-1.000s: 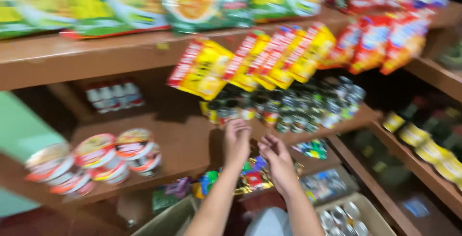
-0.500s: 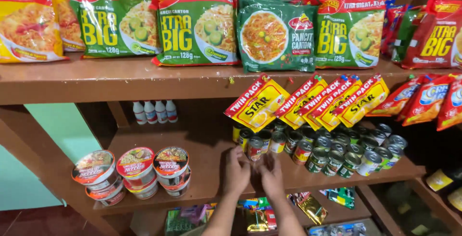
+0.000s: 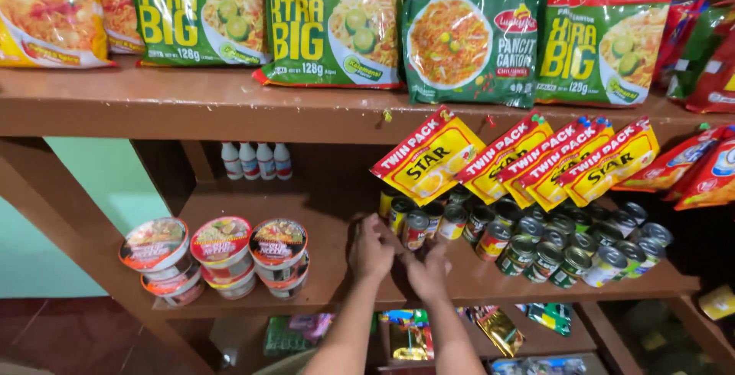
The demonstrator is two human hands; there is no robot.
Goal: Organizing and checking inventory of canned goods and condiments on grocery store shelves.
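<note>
Brown wooden shelf (image 3: 253,298) holds little cans (image 3: 417,229) near its front edge. Left hand (image 3: 371,251) and right hand (image 3: 429,272), close together, touch them; I cannot tell their grip. Tidying cans, probably.

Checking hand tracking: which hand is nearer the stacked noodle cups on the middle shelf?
Left. The left hand is on the shelf just right of the noodle cups; the right hand sits farther right, by the cans.
</note>
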